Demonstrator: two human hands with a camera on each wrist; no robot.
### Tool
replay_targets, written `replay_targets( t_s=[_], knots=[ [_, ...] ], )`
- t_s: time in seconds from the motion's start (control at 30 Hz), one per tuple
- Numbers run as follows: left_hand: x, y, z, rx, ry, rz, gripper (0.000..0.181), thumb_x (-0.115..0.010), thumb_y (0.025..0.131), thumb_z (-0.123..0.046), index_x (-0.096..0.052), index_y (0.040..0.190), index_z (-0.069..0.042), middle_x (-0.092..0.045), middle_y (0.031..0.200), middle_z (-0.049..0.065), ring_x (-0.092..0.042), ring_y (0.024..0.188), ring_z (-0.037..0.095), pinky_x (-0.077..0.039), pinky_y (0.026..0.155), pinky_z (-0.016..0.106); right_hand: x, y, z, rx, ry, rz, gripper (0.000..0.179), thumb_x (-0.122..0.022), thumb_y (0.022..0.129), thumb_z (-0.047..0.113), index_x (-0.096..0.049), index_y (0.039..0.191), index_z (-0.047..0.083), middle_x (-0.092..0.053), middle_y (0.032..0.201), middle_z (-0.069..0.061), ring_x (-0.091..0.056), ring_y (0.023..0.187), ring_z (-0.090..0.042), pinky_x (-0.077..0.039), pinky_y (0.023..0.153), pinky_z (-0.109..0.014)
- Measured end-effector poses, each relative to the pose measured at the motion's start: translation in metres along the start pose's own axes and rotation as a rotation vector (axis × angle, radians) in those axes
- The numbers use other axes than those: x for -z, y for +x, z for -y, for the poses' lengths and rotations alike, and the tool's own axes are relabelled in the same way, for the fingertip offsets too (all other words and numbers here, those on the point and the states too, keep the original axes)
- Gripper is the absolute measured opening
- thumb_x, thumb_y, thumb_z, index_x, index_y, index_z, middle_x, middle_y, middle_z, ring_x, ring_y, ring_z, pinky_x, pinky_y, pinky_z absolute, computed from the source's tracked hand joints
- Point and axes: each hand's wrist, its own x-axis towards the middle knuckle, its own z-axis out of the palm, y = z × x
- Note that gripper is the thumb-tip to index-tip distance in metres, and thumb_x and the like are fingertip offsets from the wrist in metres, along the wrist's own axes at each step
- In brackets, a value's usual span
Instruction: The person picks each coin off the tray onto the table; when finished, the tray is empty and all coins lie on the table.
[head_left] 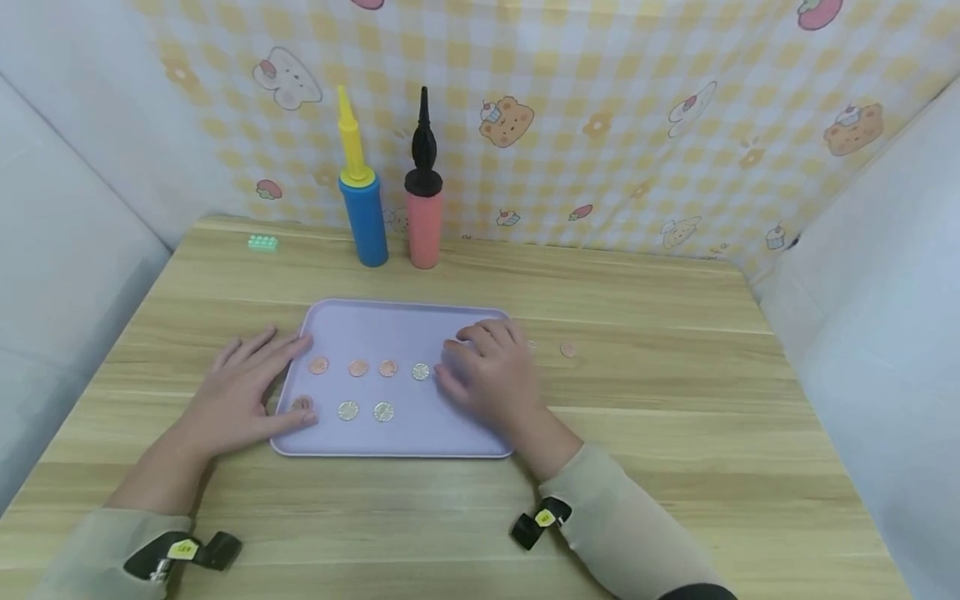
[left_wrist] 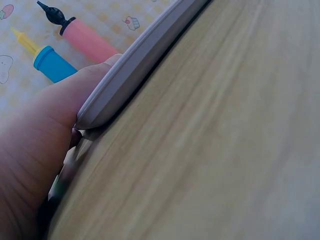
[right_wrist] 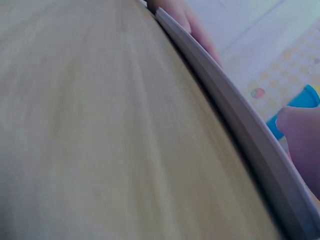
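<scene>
A lilac tray [head_left: 435,433] lies on the wooden table with several coins in two rows. In the upper row are copper coins [head_left: 358,367] and a silver coin [head_left: 420,371]; in the lower row, a copper coin [head_left: 302,402] and two silver coins [head_left: 348,410]. My left hand [head_left: 236,400] rests at the tray's left edge, fingers straight, thumb over the rim beside the lower copper coin. Over the tray's right part is my right hand [head_left: 491,375], fingers loosely bent, thumb and index finger apart close to the upper silver coin. What lies under its palm is hidden.
Right of the tray lie a copper coin [head_left: 567,350] and a silver coin [head_left: 532,344], partly covered by the right hand. Behind stand a blue-and-yellow hand pump [head_left: 365,221] and a pink-and-black one [head_left: 424,229]. A mint toy brick [head_left: 262,242] sits at the back left.
</scene>
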Motion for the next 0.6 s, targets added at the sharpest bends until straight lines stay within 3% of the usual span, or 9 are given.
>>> replay_targets(
  t_s=[0.13,0.4,0.6],
  knots=[
    [0.000,0.001,0.000,0.007,-0.004,0.002,0.106,-0.089,0.078,-0.055,-0.043,0.165,-0.017,-0.044,0.166,0.017,-0.026,0.156,0.050,-0.001,0.125,0.071,-0.009,0.004,0.010,0.001,0.019,0.047,0.021,-0.077,0.091,0.036,-0.084,0.101,0.019,-0.076,0.109,-0.001,-0.066,0.108,-0.024,-0.049,0.101,-0.044],
    [0.000,0.000,0.001,0.001,0.003,-0.001,0.106,-0.088,0.077,-0.057,-0.043,0.165,-0.017,-0.044,0.165,0.018,-0.027,0.155,0.050,-0.002,0.124,0.072,-0.014,0.002,0.014,-0.081,0.099,0.356,0.036,-0.066,0.103,0.043,-0.077,0.133,0.026,-0.067,0.131,-0.005,-0.057,0.126,-0.027,-0.043,0.108,-0.048],
    [0.000,0.000,0.002,-0.009,0.012,-0.004,0.106,-0.088,0.077,-0.058,-0.044,0.164,-0.017,-0.045,0.165,0.018,-0.028,0.154,0.051,-0.004,0.124,0.073,-0.014,0.002,0.016,-0.094,0.103,0.414,0.038,-0.063,0.106,0.043,-0.074,0.139,0.028,-0.065,0.137,-0.005,-0.056,0.128,-0.027,-0.045,0.106,-0.048]
  ],
)
